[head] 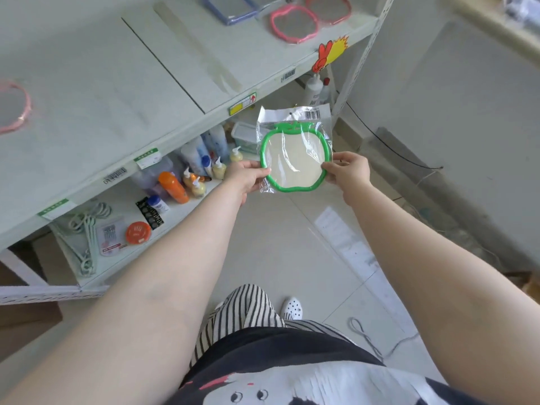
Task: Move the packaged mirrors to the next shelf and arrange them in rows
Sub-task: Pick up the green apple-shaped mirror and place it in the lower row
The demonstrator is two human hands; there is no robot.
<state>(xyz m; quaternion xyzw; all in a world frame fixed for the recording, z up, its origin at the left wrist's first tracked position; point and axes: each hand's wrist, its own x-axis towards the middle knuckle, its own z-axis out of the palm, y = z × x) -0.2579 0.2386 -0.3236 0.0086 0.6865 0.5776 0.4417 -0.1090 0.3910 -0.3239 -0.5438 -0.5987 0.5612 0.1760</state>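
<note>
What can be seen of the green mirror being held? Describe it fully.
The green apple-shaped mirror has a bright green plastic-looking frame with a stem and leaf outline on top, around a pale reflective face. It is sealed in a clear, crinkled plastic bag with a white header bearing a barcode. It is held in the air, face up toward the camera, in front of the shelf edge. The left hand pinches its left rim and the right hand pinches its right rim; nothing else touches it.
</note>
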